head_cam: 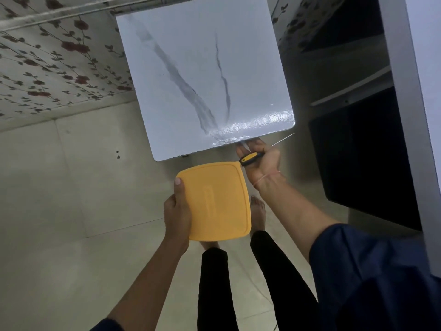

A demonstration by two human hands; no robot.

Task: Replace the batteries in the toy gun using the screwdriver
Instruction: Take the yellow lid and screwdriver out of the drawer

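— Beyond the dark blue sleeve (370,271)?
— The right hand (261,163) curls round a black-and-yellow-handled screwdriver (251,158), at the near right corner of the white marbled table (202,68).
— And the left hand (177,211)?
— Gripping the left edge of a square yellow plastic lid (219,204).

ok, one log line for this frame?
left hand: holds yellow lid | right hand: grips screwdriver | table: just ahead | toy gun: not in view
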